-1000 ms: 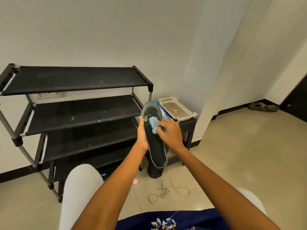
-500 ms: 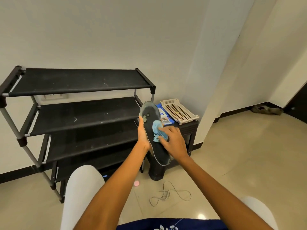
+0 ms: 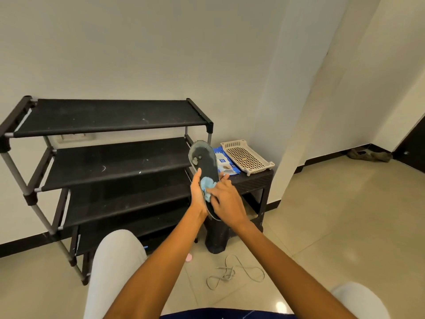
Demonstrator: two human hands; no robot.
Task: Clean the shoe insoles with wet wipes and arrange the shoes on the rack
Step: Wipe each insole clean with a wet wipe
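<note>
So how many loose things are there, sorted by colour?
Black or dark: 2, the dark foam insole and the black boot on the floor.
Blue: 2, the light blue wipe and the blue wipes pack.
Beige: 1, the perforated plastic tray.
Grey: 1, the shoelace.
Total: 6.

Four black rack [image 3: 110, 116] shelves bare and reachable from the front, small black side table [image 3: 255, 180] crowded by tray [image 3: 247, 157] and wipes pack [image 3: 224, 161], loose lace [image 3: 232, 272] and dark shoe [image 3: 216, 240] on floor [image 3: 333, 215] below hands
</note>
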